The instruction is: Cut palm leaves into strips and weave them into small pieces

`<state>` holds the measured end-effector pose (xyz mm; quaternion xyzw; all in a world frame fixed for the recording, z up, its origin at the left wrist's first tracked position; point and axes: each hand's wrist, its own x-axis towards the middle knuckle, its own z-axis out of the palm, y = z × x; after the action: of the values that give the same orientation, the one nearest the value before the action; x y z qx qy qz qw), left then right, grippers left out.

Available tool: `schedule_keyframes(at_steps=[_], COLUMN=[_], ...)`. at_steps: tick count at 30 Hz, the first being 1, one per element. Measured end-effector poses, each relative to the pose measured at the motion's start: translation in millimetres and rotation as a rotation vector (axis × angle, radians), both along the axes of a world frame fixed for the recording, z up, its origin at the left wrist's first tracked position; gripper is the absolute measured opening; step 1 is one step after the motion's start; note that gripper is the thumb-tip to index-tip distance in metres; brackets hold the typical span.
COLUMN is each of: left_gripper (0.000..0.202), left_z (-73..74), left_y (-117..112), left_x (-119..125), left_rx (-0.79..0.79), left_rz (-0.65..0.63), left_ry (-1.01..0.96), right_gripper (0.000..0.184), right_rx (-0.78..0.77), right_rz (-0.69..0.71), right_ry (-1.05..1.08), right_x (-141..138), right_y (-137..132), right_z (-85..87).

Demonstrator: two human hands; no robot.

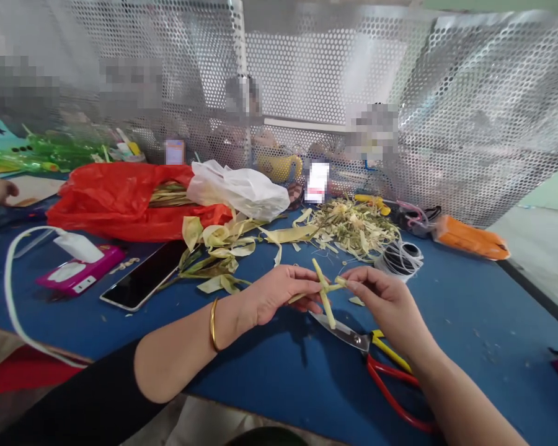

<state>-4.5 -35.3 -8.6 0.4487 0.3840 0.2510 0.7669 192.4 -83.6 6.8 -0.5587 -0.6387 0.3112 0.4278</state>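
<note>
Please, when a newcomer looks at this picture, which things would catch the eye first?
Probably the bright red plastic bag, lying at the left on the blue table. Next, in the middle, come the crossed pale strips pinched between the left hand and the right hand. Just below them lie the scissors with red and yellow handles.

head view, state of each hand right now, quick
Left hand: closed, holding the crossed pale strips.
Right hand: closed, pinching the same strips at the end nearest it.
</note>
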Motion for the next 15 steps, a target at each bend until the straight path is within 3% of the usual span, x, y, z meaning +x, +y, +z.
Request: schedule_keyframes(at_steps=[4,8,15], left_gripper=[0.019,0.021,0.024], left_z=[2.3,1.1,-0.7], left_y=[-3.7,-6.6,-6.5], left_x=[3.0,4.1,3.9], left_rx=[0.030,0.058,0.039], left_rz=[0.046,0.002,0.004], left_ry=[0.008,-0.028,-0.068], right_gripper=[0.016,0.014,0.016], right_rx=[0.133,0.110,0.083], right_rz=[0.031,0.120,0.072], right_ry=[-0.110,-0.170,-0.119], right_x=[-3.9,-8.7,-7.3], right_y=[-2.2,-3.4,-3.9], right_z=[0.1,-2.7,-2.2])
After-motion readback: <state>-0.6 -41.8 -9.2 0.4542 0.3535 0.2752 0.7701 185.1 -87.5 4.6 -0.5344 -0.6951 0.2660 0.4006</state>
